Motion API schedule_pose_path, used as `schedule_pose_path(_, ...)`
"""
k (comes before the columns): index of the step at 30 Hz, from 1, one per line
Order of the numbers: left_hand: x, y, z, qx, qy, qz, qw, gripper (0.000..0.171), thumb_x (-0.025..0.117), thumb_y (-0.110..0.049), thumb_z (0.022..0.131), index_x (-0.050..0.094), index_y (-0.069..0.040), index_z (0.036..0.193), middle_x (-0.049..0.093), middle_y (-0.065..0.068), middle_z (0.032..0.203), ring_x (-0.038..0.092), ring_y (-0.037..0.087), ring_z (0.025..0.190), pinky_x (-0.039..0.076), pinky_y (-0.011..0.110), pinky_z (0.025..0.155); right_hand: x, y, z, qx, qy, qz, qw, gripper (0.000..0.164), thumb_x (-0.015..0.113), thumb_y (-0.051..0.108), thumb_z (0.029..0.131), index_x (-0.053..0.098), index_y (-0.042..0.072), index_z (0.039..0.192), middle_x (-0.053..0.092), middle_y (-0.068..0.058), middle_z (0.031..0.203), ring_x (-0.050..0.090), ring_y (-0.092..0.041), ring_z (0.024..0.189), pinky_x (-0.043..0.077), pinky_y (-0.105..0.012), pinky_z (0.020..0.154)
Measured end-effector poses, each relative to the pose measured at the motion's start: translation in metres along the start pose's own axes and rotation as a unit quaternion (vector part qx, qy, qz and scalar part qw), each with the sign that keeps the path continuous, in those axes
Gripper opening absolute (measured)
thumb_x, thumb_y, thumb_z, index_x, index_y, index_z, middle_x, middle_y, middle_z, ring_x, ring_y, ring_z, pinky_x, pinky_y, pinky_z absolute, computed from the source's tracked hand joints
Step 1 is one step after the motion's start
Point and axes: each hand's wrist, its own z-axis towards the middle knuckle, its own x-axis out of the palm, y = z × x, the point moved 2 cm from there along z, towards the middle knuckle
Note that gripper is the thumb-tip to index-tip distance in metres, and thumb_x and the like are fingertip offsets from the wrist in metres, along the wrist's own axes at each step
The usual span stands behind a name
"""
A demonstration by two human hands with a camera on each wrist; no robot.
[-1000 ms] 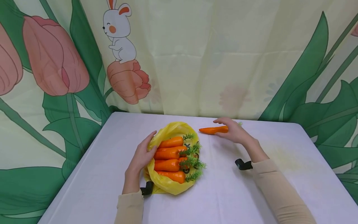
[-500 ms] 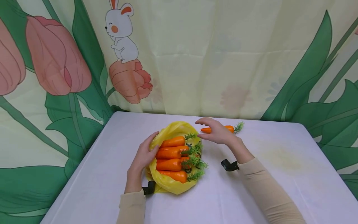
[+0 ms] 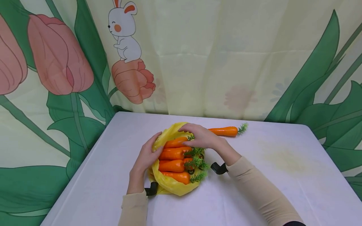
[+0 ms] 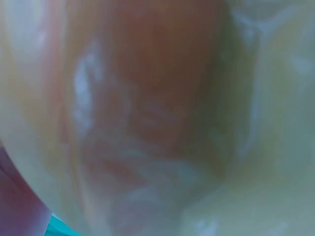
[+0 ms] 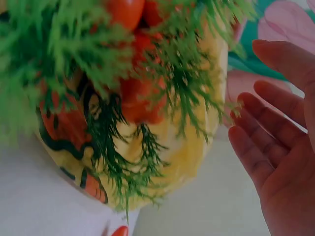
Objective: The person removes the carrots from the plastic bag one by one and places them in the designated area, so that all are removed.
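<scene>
A yellow plastic bag (image 3: 181, 189) lies on the table with its mouth turned up, and several orange carrots (image 3: 173, 153) with green leafy tops are inside it. My left hand (image 3: 145, 158) holds the bag's left side, thumb over the rim and fingers along the outside. In the left wrist view, the bag's film (image 4: 246, 187) fills nearly everything, blurred. Above the bag's far right part hovers my right hand (image 3: 200, 137), fingers spread and holding nothing. The right wrist view shows that hand (image 5: 283, 152) beside the bag and its leafy carrot tops (image 5: 187, 78).
One more carrot (image 3: 226, 131) lies on the white table (image 3: 268, 188) near the back edge, right of the bag, its tip hidden behind the right hand. A curtain (image 3: 240, 56) printed with tulips and a rabbit hangs behind the table. Black camera mounts (image 3: 219, 168) stick out at both wrists.
The right hand has moved left, away from the lone carrot, and now is over the bag's far right part. That carrot stays on the table. The left hand keeps its place on the bag.
</scene>
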Motion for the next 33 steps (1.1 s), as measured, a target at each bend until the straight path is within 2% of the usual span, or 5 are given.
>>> schedule_pose_path(7,0.003,-0.001,0.001,-0.007,-0.001,-0.002,1.0,0.059,0.063,-0.013,0.097,0.044,-0.018,0.153,0.049,0.004,0.15,0.049,0.028,0.131,0.037,0.051,0.111,0.015,0.01,0.01,0.006,0.043,-0.009,0.999,0.048,0.075,0.019,0.092,0.061,0.002,0.134,0.06,-0.009,0.134,0.053,-0.025,0.125,0.044,-0.041,0.107)
schedule_pose_path(14,0.002,-0.002,0.001,-0.002,-0.004,0.005,1.0,0.059,0.064,-0.01,0.097,0.044,-0.016,0.153,0.049,0.007,0.149,0.049,0.03,0.131,0.037,0.053,0.111,0.025,0.017,0.014,-0.035,0.062,-0.022,0.997,0.045,0.075,0.02,0.092,0.063,-0.001,0.13,0.064,-0.012,0.129,0.057,-0.027,0.119,0.047,-0.039,0.102)
schedule_pose_path(22,0.0,-0.001,0.0,0.013,-0.001,0.005,0.9999,0.058,0.063,-0.009,0.097,0.045,-0.017,0.152,0.049,0.008,0.149,0.049,0.03,0.131,0.037,0.052,0.111,0.035,0.018,0.015,-0.008,0.109,-0.024,0.994,0.044,0.073,0.025,0.094,0.063,0.004,0.131,0.064,-0.008,0.126,0.059,-0.022,0.115,0.048,-0.035,0.099)
schedule_pose_path(33,0.0,-0.001,0.0,0.007,-0.002,0.009,0.9999,0.059,0.063,-0.009,0.097,0.045,-0.016,0.153,0.049,0.009,0.15,0.049,0.031,0.131,0.037,0.053,0.111,0.041,0.017,0.016,-0.009,0.124,-0.05,0.991,0.041,0.074,0.029,0.094,0.066,0.005,0.127,0.066,-0.004,0.117,0.059,-0.019,0.107,0.049,-0.032,0.095)
